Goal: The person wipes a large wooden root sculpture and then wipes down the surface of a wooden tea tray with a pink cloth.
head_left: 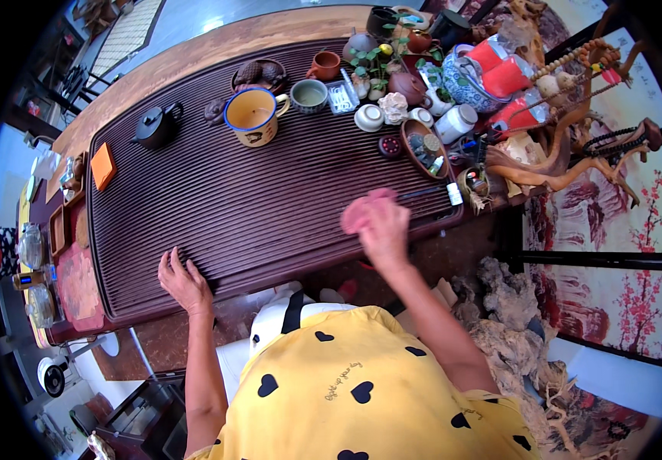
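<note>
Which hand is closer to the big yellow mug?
Right. The right hand, holding a pink cloth, is below-right of the yellow mug; the left hand rests farther down the tray.

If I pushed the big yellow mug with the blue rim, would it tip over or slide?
The yellow mug looks wide and squat, so it would probably slide rather than tip. The ridged tea tray might make it catch and judder. It seems enamel or ceramic, so likely hard and chippable.

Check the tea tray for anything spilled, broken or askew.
Nothing stands out. The yellow mug and black teapot stand upright on the ribbed tray, with no spill visible. The right hand holds a pink cloth.
</note>
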The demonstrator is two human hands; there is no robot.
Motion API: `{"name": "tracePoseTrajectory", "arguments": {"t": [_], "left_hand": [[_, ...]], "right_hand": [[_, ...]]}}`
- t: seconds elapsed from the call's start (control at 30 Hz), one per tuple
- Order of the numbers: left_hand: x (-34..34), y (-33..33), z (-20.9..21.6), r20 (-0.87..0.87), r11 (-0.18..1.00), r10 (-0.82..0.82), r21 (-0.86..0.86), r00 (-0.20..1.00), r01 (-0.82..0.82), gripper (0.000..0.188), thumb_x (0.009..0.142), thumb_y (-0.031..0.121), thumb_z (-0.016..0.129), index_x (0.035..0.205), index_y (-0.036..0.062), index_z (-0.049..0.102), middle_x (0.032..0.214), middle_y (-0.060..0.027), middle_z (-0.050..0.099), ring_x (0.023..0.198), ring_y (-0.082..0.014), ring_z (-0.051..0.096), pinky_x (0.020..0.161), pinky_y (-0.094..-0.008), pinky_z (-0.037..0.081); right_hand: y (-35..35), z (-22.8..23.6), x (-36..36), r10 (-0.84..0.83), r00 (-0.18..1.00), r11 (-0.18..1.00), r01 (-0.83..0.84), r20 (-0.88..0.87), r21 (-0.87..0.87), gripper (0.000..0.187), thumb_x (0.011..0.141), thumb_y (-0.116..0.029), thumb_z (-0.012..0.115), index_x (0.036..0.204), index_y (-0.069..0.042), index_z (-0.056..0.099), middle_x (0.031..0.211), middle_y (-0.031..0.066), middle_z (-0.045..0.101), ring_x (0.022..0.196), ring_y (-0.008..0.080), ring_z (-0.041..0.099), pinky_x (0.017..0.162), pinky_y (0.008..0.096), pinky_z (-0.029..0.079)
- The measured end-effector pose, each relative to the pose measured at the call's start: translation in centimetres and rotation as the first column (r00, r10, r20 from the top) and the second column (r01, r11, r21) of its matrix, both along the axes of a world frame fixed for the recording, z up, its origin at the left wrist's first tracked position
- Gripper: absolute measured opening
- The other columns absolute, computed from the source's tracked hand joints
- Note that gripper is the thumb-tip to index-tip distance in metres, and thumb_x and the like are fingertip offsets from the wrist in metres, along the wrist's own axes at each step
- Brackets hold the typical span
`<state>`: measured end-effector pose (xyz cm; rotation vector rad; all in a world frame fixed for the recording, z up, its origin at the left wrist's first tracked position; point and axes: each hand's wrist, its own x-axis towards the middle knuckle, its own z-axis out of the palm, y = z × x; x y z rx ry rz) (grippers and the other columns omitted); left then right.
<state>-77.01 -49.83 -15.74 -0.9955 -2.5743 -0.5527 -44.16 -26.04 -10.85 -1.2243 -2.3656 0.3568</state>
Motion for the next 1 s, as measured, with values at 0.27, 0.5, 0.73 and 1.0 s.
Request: {"name": "tracePoseTrajectory", "arguments": {"t": [0.27, 0.5, 0.73, 1.0], "left_hand": [[-0.2, 0.1, 0.2, 0.044, 0.999, 0.039, -0.025, 0.998, -0.038, 0.038, 0.092, 0.013, 0.06, 0.128, 0.0043, 0.056, 0.13, -0.0176, 0.052, 0.122, -0.0349, 0.046, 0.103, -0.0464, 0.036], [0.0, 0.1, -0.1, 0.032, 1.0, -0.008, -0.001, 0.999, 0.008, 0.039, 0.09, 0.013, 0.061, 0.127, 0.0038, 0.056, 0.127, -0.018, 0.053, 0.12, -0.0348, 0.048, 0.102, -0.0462, 0.037], [-0.1, 0.2, -0.3, 0.016, 1.0, -0.013, 0.024, 1.0, 0.013, 0.04, 0.09, 0.012, 0.061, 0.128, 0.0049, 0.056, 0.127, -0.017, 0.053, 0.12, -0.0342, 0.048, 0.103, -0.0461, 0.037], [-0.3, -0.2, 0.0, 0.038, 1.0, 0.01, 0.007, 0.999, -0.01, 0.039, 0.089, 0.013, 0.062, 0.127, 0.0039, 0.056, 0.127, -0.0165, 0.053, 0.119, -0.0346, 0.048, 0.102, -0.0467, 0.037]], "right_hand": [[-2.7, -0.2, -9.0, 0.373, 0.88, 0.925, -0.377, -0.295, 0.046, 0.009, 0.076, -0.01, 0.06, 0.082, -0.015, 0.064, 0.096, 0.0008, 0.059, 0.091, 0.0245, 0.054, 0.083, 0.0353, 0.045], [4.7, -1.6, 1.4, -0.013, 0.999, 1.0, 0.013, -0.034, -0.012, 0.059, 0.076, -0.019, 0.073, 0.132, -0.011, 0.057, 0.148, 0.0133, 0.04, 0.128, 0.0385, 0.039, 0.103, 0.0487, 0.037], [-2.4, -3.4, -9.7, 0.305, 0.952, 0.948, -0.305, 0.013, 0.091, 0.066, 0.072, -0.024, 0.074, 0.133, -0.012, 0.053, 0.138, 0.0111, 0.047, 0.118, 0.0333, 0.046, 0.082, 0.0476, 0.047], [0.1, -2.9, -7.8, 0.332, 0.939, 0.932, -0.341, 0.087, 0.125, 0.049, 0.077, -0.021, 0.067, 0.125, -0.024, 0.062, 0.143, 0.0072, 0.045, 0.126, 0.0301, 0.043, 0.092, 0.0486, 0.04]]}}
